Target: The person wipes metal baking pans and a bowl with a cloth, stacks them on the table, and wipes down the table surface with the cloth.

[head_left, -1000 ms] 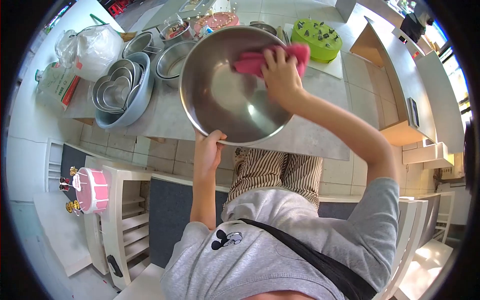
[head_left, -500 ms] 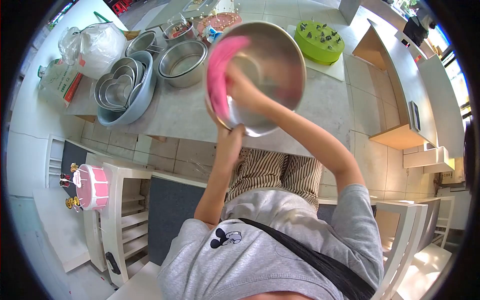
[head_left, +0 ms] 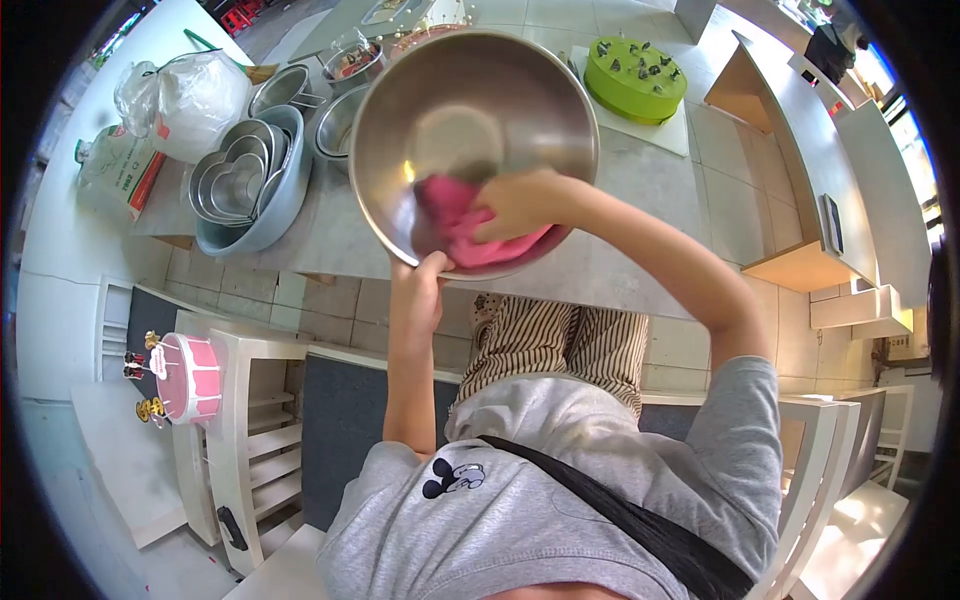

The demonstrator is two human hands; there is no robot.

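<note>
A large stainless steel mixing bowl is tilted so its inside faces me, above the near part of the table. My left hand grips its lower left rim, thumb on the inner side and the other fingers mostly hidden behind. Inside the bowl, my right hand is closed on a pink cloth, pressing it against the lower inner wall. The cloth and the right fingers are a little blurred by motion.
On the table at left stands a blue-grey tub with nested heart-shaped pans, beside a round cake tin. A plastic bag lies behind. A green cake is at right, a pink cake on the left.
The bowl has moved left and turned more towards me. My right hand has carried the cloth from the bowl's left rim to its lower inside. The left hand keeps its hold.
</note>
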